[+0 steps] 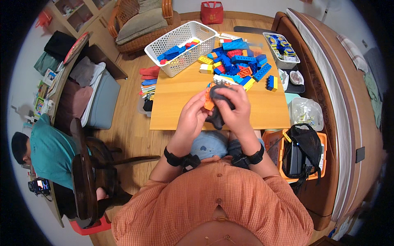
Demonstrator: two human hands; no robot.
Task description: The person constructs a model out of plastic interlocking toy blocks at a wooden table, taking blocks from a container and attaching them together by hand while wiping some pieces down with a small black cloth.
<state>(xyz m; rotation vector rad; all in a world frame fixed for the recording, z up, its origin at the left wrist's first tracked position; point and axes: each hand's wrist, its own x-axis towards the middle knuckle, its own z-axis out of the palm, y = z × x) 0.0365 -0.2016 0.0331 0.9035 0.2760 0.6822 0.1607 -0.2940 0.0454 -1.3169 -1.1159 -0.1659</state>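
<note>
Over the near edge of the wooden table [170,104], my left hand [191,115] is closed round an orange toy building brick [209,103]. My right hand [238,107] grips a dark grey cloth [216,120] and presses it against the brick; part of the cloth hangs below my fingers. Just beyond my hands lies a heap of building bricks [234,58], mostly blue with some red, yellow, orange and white. A yellow-and-blue brick [271,83] sits apart to its right. At the table's far left, a white perforated basket [171,69] contains several bricks.
Right of the table are a white basket of packets [286,63], a clear container [308,115] and an orange crate [281,164] with a black mesh bag [305,149]. A person in teal [53,147] sits at left near a dark wooden chair [84,180]. Folded cloths [148,82] are stacked left.
</note>
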